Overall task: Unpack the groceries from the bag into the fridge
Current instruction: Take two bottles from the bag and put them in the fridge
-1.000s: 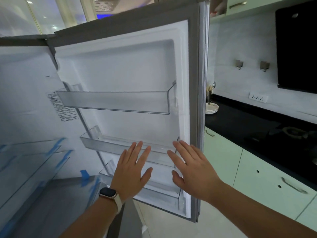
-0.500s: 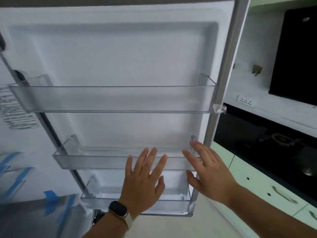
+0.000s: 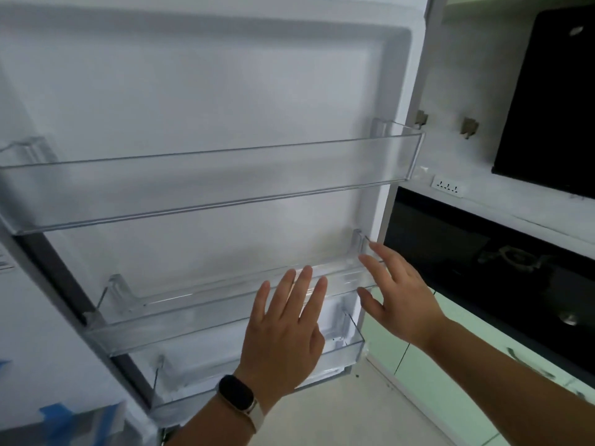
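The open fridge door (image 3: 199,91) fills the view, its white inner side facing me. It carries three clear plastic bins: a top bin (image 3: 206,185), a middle bin (image 3: 193,313) and a bottom bin (image 3: 341,349). None of them holds anything. My left hand (image 3: 283,336), with a watch on its wrist, is spread flat in front of the middle and bottom bins. My right hand (image 3: 399,297) is spread open at the right end of the middle bin, by the door's edge. Neither hand holds anything. No bag or groceries are in view.
A black countertop with a gas hob (image 3: 512,262) runs along the right, with pale green cabinets (image 3: 428,358) below it. A wall socket (image 3: 447,188) and a black chimney hood (image 3: 553,101) sit above. Blue tape (image 3: 58,413) marks a fridge part at bottom left.
The view has swung right and closer onto the door's inner side, so the fridge interior is almost out of view. Both hands stay spread open in front of the lower bins.
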Tool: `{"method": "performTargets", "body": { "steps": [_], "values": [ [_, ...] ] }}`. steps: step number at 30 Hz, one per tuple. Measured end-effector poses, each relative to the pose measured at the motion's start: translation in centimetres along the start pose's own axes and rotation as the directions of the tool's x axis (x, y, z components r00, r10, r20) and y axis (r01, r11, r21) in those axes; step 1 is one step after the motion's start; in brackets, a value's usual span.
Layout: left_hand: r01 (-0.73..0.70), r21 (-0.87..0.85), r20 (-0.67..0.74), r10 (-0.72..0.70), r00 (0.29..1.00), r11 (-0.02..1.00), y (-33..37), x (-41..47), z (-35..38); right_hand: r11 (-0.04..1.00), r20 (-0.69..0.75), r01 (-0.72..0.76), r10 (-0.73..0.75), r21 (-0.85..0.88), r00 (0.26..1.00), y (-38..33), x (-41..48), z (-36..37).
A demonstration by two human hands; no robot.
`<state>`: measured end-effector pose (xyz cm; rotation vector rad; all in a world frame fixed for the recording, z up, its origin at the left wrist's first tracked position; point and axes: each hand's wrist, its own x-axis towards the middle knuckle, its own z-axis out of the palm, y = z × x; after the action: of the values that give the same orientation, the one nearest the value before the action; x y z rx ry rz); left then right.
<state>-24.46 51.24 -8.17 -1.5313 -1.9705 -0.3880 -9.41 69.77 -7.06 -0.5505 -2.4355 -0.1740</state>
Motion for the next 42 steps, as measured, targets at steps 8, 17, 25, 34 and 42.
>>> {"method": "performTargets", "body": {
  "steps": [8, 17, 25, 34, 42],
  "values": [
    [0.053, 0.010, 0.005, -0.053, 0.999, 0.999, -0.5, 1.7, 1.6, 0.996, 0.005, 0.049, -0.050, 0.080, 0.999, 2.3, 2.9, 2.4],
    [0.138, 0.052, 0.059, -0.141, 0.988, 0.989, -0.4, 4.0, 2.8, 0.971, -0.007, 0.111, -0.112, 0.211, 0.994, 4.5, 6.8, 5.0],
    [0.238, 0.115, 0.100, -0.250, 0.963, 0.964, 0.1, 6.1, 4.2, 0.968, 0.075, 0.159, -0.177, 0.195, 0.981, 6.2, 9.5, 5.8],
    [0.076, 0.078, 0.112, -0.084, 0.990, 0.994, 0.6, 7.2, 5.0, 0.978, 0.155, 0.162, -0.181, 0.128, 0.971, 7.6, 10.0, 5.7],
    [-0.034, -0.048, 0.156, 0.041, 0.987, 0.998, 1.5, 8.0, 6.7, 0.996, 0.294, 0.089, -0.083, -0.007, 0.952, 9.1, 7.2, 2.7]
  ]
}}
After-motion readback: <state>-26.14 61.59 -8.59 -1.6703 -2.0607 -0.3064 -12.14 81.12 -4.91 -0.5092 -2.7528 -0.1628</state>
